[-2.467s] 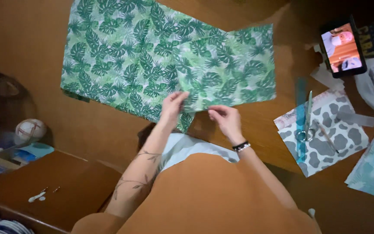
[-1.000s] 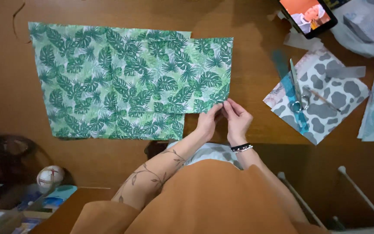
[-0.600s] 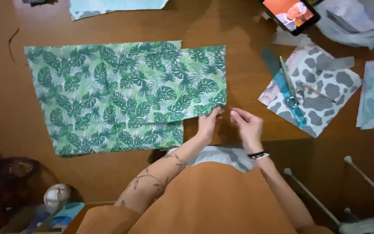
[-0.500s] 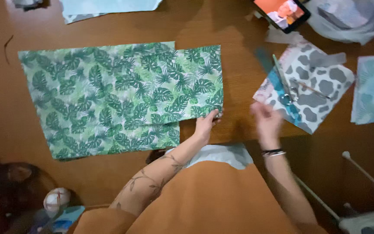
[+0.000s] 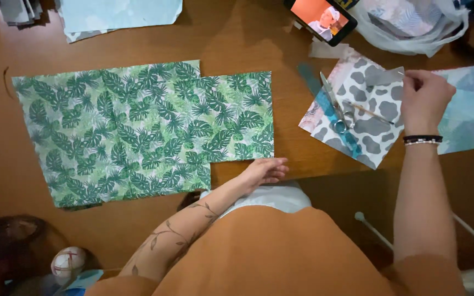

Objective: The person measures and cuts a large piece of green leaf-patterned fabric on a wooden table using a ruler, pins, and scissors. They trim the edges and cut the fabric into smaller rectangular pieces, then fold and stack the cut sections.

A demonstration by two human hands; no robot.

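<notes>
Across the left and middle of the frame we had the leaf-print cloth (image 5: 138, 131) flat on the table (image 5: 237, 49). Our left hand (image 5: 264, 171) rested loosely open at its lower right corner. At upper right, our right hand (image 5: 424, 100) pinched a grey paper piece (image 5: 382, 75) above the spotted cloth (image 5: 363, 118), scissors (image 5: 336, 107) alongside.

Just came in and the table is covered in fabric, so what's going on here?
A person is working with cloth at a wooden table. Their left hand rests at the near edge of a green leaf-print fabric spread flat. Their right hand reaches over to a grey cow-print fabric piece, pinching something small and pale at its far corner. Scissors and a blue ruler lie on that piece. A phone is playing a video at the far edge.
</notes>
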